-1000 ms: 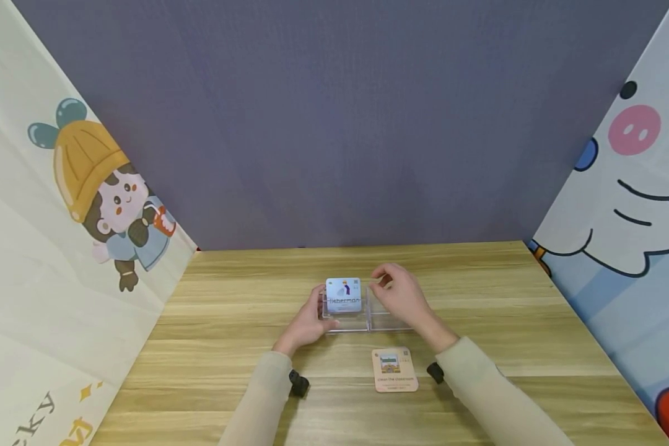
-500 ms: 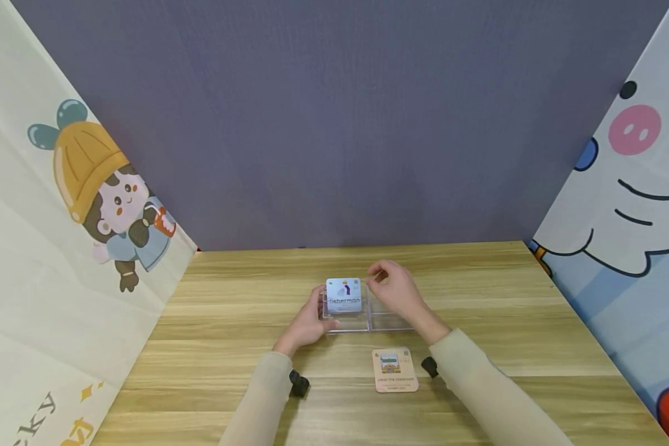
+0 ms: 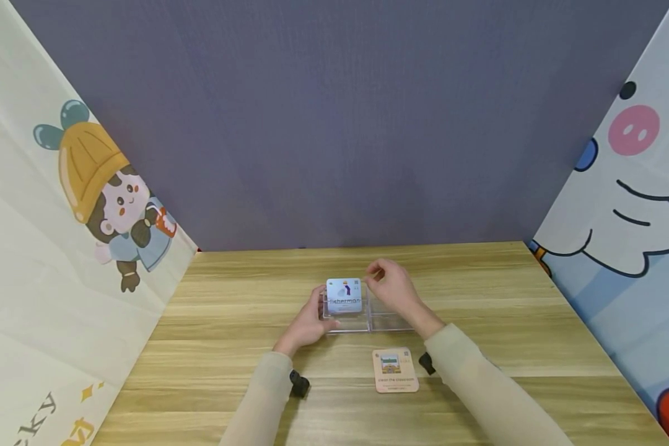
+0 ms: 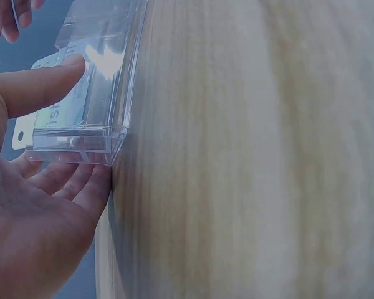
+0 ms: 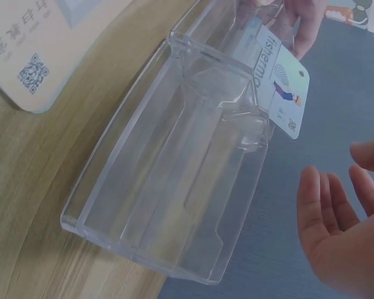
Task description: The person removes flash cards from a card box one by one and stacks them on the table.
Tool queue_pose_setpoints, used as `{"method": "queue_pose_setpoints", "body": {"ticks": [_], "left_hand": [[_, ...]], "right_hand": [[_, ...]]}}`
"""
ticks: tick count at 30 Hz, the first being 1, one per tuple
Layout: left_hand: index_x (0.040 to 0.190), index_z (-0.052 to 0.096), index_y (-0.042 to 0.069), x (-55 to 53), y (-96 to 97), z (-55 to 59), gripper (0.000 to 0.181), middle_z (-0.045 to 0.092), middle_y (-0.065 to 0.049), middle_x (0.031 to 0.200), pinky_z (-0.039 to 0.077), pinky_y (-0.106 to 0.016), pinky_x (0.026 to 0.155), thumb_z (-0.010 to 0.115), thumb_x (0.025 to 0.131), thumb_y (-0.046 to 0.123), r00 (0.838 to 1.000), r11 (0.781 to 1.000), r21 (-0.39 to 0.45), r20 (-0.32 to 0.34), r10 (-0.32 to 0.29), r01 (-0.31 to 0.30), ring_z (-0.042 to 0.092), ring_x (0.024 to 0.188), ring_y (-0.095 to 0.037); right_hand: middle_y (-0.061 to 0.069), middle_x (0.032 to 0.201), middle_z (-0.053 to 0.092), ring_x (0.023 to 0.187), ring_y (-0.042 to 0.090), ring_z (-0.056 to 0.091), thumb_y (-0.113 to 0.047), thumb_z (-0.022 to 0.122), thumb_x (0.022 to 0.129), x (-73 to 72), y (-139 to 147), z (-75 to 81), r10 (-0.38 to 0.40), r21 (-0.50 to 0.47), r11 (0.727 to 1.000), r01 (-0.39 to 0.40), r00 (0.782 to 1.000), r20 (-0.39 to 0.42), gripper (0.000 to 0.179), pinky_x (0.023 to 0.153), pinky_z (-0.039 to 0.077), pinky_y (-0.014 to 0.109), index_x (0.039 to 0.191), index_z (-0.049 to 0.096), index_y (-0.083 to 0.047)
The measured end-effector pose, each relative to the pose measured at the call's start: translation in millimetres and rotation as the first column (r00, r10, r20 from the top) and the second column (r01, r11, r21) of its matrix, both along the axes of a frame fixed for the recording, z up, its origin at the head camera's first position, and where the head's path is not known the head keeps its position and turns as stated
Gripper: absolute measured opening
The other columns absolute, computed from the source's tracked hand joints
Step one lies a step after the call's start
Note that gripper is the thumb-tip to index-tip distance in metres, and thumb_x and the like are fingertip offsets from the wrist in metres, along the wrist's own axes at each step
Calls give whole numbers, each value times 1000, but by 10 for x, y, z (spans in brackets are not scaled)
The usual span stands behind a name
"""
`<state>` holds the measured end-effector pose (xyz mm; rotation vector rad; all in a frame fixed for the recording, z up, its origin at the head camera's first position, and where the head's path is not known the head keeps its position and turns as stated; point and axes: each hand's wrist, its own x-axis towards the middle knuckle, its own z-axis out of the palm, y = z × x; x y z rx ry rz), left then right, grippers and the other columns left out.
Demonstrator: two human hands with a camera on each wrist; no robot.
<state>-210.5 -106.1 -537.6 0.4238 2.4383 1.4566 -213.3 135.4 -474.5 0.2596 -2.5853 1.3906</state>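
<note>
A clear plastic holder (image 3: 388, 321) with left and right compartments stands on the table. My left hand (image 3: 305, 323) grips its left end, thumb over the front and fingers beneath and behind, as the left wrist view shows with the thumb (image 4: 43, 87). A light blue card (image 3: 344, 295) reading "fisherman" stands upright, leaning back, in the left compartment. My right hand (image 3: 396, 290) hovers behind the right compartment, near the card's right edge. In the right wrist view my right hand (image 5: 349, 230) has loosely bent fingers, with nothing seen between them and the thumb.
A peach card (image 3: 395, 370) reading "clean the classroom" lies flat in front of the holder, between the forearms. The wooden table (image 3: 212, 297) meets a grey-blue back panel (image 3: 357, 124). Cartoon-printed sheets (image 3: 28, 217) flank both sides.
My right hand and forearm have shifted slightly left and away from me, closer to the fisherman card. The left hand, holder and both cards have stayed in place.
</note>
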Motion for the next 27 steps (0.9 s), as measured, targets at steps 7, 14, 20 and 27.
{"method": "queue_pose_setpoints", "body": {"ticks": [7, 14, 20, 27], "left_hand": [[159, 22, 15, -9, -6, -11, 94, 51, -19, 143, 35, -53, 116, 78, 86, 6, 1000, 1000, 9, -3, -7, 7, 50, 133, -36], [159, 23, 16, -9, -5, -10, 94, 49, -20, 147, 34, -54, 116, 79, 85, 6, 1000, 1000, 5, -5, -5, 5, 48, 135, -38], [158, 23, 14, -5, -5, 3, 93, 49, -20, 146, 36, -55, 115, 79, 84, 5, 1000, 1000, 12, -9, -14, 14, 50, 134, -38], [159, 23, 14, -19, -4, -6, 93, 49, -20, 147, 35, -53, 116, 78, 85, 5, 1000, 1000, 11, -12, -13, 13, 49, 136, -38]], "right_hand": [[8, 101, 68, 88, 22, 64, -10, 73, 89, -72, -55, -22, -9, 15, 1000, 8, 1000, 28, 17, 80, 57, 38, 104, 69, -3], [8, 101, 68, 89, 22, 64, -11, 73, 89, -123, -101, -37, -7, 36, 999, 6, 999, 37, 19, 81, 58, 39, 105, 69, -2], [10, 101, 68, 89, 23, 64, -9, 74, 88, -151, -143, -38, -1, 27, 1000, 0, 999, 46, 18, 83, 58, 39, 104, 69, -2], [9, 102, 68, 90, 22, 65, -8, 73, 89, -180, -165, -60, 17, 55, 998, -20, 998, 64, 19, 83, 58, 39, 106, 68, -2]]}}
